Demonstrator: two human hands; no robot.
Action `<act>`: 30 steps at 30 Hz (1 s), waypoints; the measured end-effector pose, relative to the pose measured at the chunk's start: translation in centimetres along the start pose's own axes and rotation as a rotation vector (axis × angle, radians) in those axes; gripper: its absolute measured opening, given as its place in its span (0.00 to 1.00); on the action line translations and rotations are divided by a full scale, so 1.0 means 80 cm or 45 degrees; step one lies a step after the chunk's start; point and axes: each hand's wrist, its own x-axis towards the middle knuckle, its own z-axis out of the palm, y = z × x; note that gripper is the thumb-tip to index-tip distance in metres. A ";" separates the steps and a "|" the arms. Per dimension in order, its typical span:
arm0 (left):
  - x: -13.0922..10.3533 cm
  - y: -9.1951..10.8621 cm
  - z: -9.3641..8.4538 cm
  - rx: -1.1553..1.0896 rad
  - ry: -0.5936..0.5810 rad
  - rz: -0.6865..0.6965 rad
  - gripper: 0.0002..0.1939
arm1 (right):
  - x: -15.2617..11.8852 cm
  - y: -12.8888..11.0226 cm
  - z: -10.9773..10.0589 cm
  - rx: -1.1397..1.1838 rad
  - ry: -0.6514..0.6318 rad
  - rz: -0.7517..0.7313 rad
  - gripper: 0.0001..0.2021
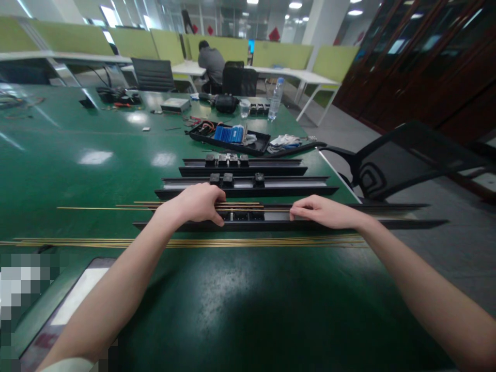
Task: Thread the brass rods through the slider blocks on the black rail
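Observation:
Thin brass rods (240, 209) run lengthwise above the nearest black channel (279, 225) and pass under my left hand (199, 203). That hand curls over the rods from above, its thumb toward me; the grip itself is partly hidden. At the rods' right side, my right hand (320, 212) pinches the end of one rod with thumb and fingertips, over the channel. Black blocks (248, 214) sit inside the channel between my hands. Closer to me, a loose row of more brass rods (232, 243) lies on the green table (248, 305).
Beyond lie a middle channel (298, 191) and a far channel (271, 171), both with black blocks. Behind them are a black tray (201, 138), gloves (284, 142) and a water bottle (276, 99). An office chair (411, 160) stands right; a person (213, 62) sits far back.

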 end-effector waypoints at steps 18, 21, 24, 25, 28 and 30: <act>0.000 0.001 0.000 0.016 -0.009 -0.018 0.26 | -0.005 0.002 0.003 -0.050 0.075 0.005 0.27; 0.000 0.002 -0.001 0.016 -0.017 -0.027 0.27 | -0.006 0.002 0.004 -0.054 0.085 0.021 0.27; -0.001 0.003 -0.001 0.010 -0.014 -0.037 0.28 | -0.007 0.002 0.004 -0.074 0.094 0.022 0.27; -0.001 0.003 -0.001 0.006 -0.013 -0.035 0.28 | -0.007 0.002 0.004 -0.080 0.096 0.019 0.27; -0.001 0.002 -0.001 -0.009 -0.008 -0.030 0.28 | -0.008 0.003 0.005 -0.093 0.103 0.011 0.26; -0.001 0.001 0.000 -0.017 -0.004 -0.024 0.28 | -0.008 0.004 0.005 -0.105 0.110 0.005 0.26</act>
